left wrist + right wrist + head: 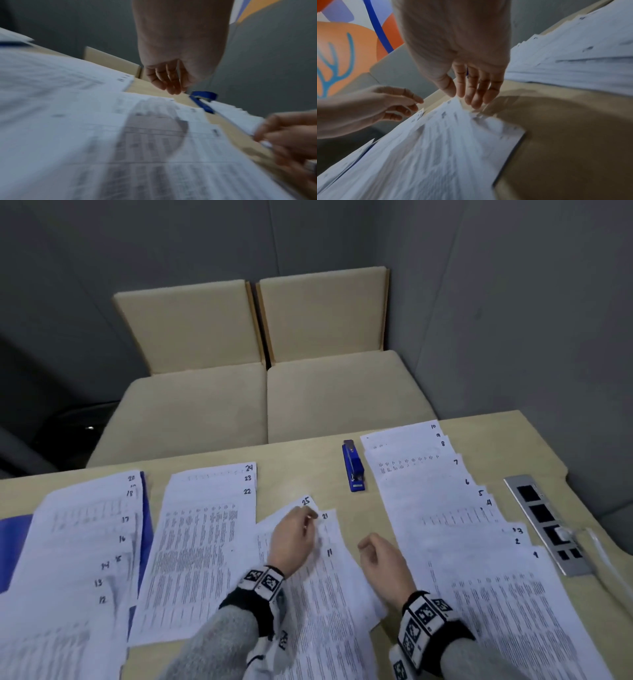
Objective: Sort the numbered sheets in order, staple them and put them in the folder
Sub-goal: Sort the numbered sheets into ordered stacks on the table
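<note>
Numbered printed sheets lie fanned on the tan table [301, 470]. Sheets 1 to 10 [462, 525] run down the right. Sheets 12 to 20 [78, 542] lie at the left over a blue folder [147, 529], with sheets 22 to 24 [202, 525] beside them. In the middle lie sheet 25 [301, 503], sheet 21 [327, 520] and sheet 11 [332, 583]. My left hand [308, 517] has loosely curled fingers touching sheet 25 near its top corner. My right hand [364, 546] hovers, relaxed, beside sheet 11, holding nothing. A blue stapler [353, 465] lies behind them.
A metal socket panel [548, 522] with a plug and a cable is set into the table at the right. Two beige chairs [260, 392] stand behind the far table edge. Grey walls close the corner.
</note>
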Motion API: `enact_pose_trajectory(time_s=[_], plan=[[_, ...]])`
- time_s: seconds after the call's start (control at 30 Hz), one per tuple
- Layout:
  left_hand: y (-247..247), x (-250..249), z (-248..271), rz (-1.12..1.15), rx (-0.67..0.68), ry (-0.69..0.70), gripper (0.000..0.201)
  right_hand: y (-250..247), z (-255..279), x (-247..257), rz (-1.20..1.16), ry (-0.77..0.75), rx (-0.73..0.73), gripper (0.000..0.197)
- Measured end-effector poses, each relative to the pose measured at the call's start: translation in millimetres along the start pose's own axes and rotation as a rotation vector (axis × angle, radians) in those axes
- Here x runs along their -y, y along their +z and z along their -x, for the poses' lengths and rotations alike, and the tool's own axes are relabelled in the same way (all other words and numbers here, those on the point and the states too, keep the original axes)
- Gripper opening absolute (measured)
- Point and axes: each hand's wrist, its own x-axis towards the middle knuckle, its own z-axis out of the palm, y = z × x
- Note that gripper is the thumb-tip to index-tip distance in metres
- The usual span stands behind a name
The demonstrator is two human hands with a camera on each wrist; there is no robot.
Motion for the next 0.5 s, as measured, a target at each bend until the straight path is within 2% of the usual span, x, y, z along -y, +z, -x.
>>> enact_pose_trajectory(time_s=[0.03,0.1,0.2,0.27,0.37,0.5], plan=[[-11,19,7,-0.058,-0.028,-0.011,0.016,9,8,4,0.009,0.027,0.035,0.005],[-27,54,18,-0.202,-0.022,-0.039,0.020,25,19,10,0.061,0.073,0.122,0.024],[-40,85,29,-0.320,0.167,-0.101,0.045,40,27,15,0.152,0.099,0.177,0.042],[-43,90,34,-0.342,0.252,-0.089,0.050,46,28,17,0.192,0.108,0.161,0.046],[-44,90,46,-0.390,0.229,-0.023,0.049,51,30,15,0.209,0.123,0.120,0.045],[-41,90,62,-0.502,0.294,0.028,0.047,52,32,15,0.211,0.149,0.115,0.044]])
